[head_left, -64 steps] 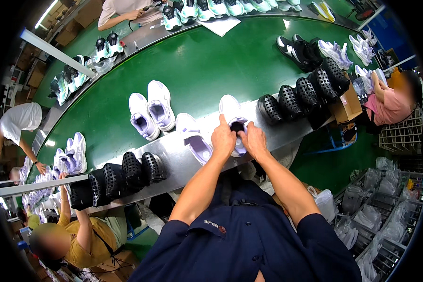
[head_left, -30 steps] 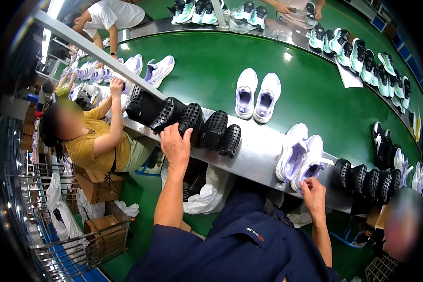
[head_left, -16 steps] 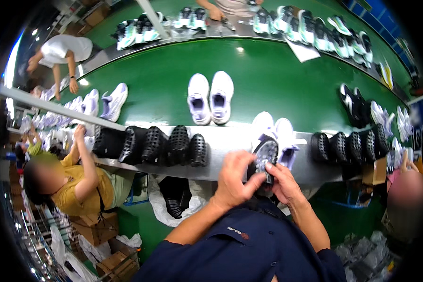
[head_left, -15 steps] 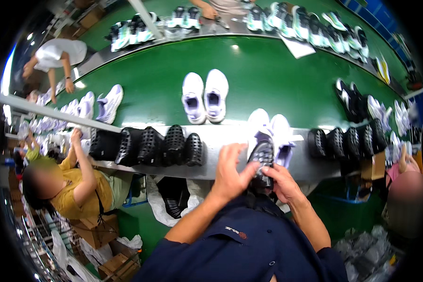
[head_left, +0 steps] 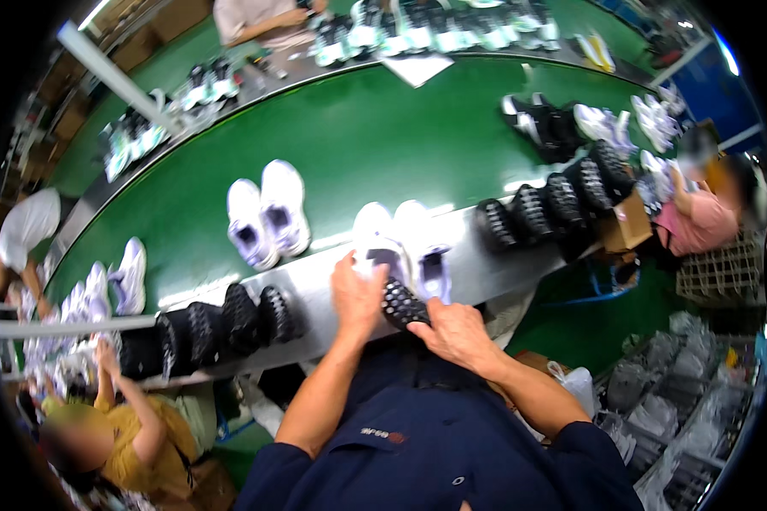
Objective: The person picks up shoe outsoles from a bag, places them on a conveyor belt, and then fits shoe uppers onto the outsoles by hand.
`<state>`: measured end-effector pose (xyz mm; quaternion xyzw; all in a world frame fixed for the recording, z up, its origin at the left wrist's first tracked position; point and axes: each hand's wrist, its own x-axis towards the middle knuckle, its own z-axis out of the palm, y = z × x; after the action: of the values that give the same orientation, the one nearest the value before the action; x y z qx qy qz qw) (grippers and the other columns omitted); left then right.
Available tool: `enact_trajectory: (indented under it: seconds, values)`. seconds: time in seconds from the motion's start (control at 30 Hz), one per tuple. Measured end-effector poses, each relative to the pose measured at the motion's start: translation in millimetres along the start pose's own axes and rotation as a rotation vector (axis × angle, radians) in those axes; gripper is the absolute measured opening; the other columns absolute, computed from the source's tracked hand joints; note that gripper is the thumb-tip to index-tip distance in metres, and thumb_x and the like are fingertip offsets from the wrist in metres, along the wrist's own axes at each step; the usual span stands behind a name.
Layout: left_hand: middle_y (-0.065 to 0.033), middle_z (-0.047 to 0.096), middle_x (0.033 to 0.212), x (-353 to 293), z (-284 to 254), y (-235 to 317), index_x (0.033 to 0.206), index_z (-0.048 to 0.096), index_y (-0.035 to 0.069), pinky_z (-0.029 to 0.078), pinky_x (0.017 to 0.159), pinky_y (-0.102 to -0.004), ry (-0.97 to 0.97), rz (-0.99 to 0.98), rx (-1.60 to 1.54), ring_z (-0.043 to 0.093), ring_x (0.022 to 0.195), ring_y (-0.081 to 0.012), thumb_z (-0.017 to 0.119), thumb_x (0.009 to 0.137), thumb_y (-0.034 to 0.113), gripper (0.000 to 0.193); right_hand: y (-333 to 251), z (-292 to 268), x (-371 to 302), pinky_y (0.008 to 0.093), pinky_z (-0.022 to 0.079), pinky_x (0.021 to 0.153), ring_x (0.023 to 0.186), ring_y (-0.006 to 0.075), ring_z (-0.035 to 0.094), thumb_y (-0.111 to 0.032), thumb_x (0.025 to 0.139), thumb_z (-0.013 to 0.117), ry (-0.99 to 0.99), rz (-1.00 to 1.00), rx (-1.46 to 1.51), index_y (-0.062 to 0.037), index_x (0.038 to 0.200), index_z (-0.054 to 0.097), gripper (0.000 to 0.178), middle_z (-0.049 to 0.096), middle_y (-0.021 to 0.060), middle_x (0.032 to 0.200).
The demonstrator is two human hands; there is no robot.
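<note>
Two white shoes [head_left: 412, 226], one black studded form [head_left: 399, 303] in right hand [head_left: 457, 334] pinch, left hand [head_left: 355, 298] grip unclear through blur.

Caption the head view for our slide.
The right hand holds a black dotted form at a white shoe, left hand alongside.

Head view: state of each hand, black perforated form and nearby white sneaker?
Left hand, grip blurred
Right hand, closed on held black form
Held black form, tilted, insertion unclear
Left near sneaker, upright, opening partly covered
Right near sneaker, upright, lilac lining exposed
Second sneaker pair, upright
Left form row, lined up
Right form row, lined up
</note>
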<state>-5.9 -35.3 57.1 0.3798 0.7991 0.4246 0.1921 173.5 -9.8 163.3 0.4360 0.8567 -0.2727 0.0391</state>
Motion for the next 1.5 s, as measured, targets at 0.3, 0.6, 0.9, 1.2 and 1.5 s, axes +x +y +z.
enact_trajectory:
  seconds: [0.3, 0.6, 0.9, 1.2, 1.5]
  values:
    - [-0.0238, 0.064, 0.087, 52.1, 18.9, -14.0, 0.090, 0.064, -0.004, 0.047, 0.079, -0.0502, -0.426, 0.507, 0.177, 0.059, 0.087, -0.0428, 0.067, 0.077, 0.006, 0.016, 11.3, 54.0, 89.9, 0.0460, 0.056, 0.064, 0.072, 0.0370, 0.071, -0.012, 0.083, 0.059, 0.114, -0.028, -0.154, 0.0045, 0.092, 0.061, 0.019, 0.069, 0.0238, 0.078]
    - [-0.0238, 0.066, 0.085, 56.0, 4.8, -19.9, 0.090, 0.067, -0.003, 0.050, 0.074, -0.0490, -0.412, 0.378, 0.044, 0.062, 0.081, -0.0444, 0.068, 0.076, 0.007, 0.017, 10.4, 87.3, 81.3, 0.0400, 0.057, 0.059, 0.072, 0.0308, 0.071, -0.009, 0.084, 0.059, 0.244, -0.130, -0.329, 0.0076, 0.122, 0.051, 0.043, 0.067, 0.0186, 0.080]
    - [-0.0227, 0.067, 0.087, 71.6, -1.2, -14.2, 0.094, 0.070, -0.001, 0.052, 0.077, -0.0464, -0.523, 0.243, -0.031, 0.065, 0.086, -0.0412, 0.066, 0.084, 0.014, 0.019, 18.5, 95.6, 101.8, 0.0405, 0.056, 0.057, 0.068, 0.0285, 0.070, -0.011, 0.084, 0.060, 0.362, -0.195, -0.207, 0.0036, 0.108, 0.061, 0.029, 0.068, 0.0158, 0.076]
    - [-0.0198, 0.066, 0.091, 70.8, -2.5, -23.0, 0.098, 0.069, 0.001, 0.051, 0.075, -0.0423, -0.415, 0.323, -0.026, 0.065, 0.085, -0.0376, 0.070, 0.085, 0.017, 0.021, 13.9, 85.7, 106.6, 0.0425, 0.054, 0.061, 0.076, 0.0316, 0.068, -0.020, 0.085, 0.068, 0.298, -0.152, -0.129, -0.0008, 0.111, 0.063, 0.032, 0.067, 0.0118, 0.081]
    - [-0.0316, 0.065, 0.111, -10.9, 2.1, -3.7, 0.143, 0.042, -0.005, 0.051, 0.090, -0.0459, -0.375, -0.215, 0.092, 0.064, 0.104, -0.0442, 0.072, 0.079, 0.030, 0.079, 101.4, 58.6, 63.2, 0.0486, 0.048, 0.085, 0.095, 0.0419, 0.058, -0.019, 0.091, 0.062, 0.531, 0.320, 0.108, 0.0022, 0.112, 0.058, 0.030, 0.059, 0.0226, 0.105]
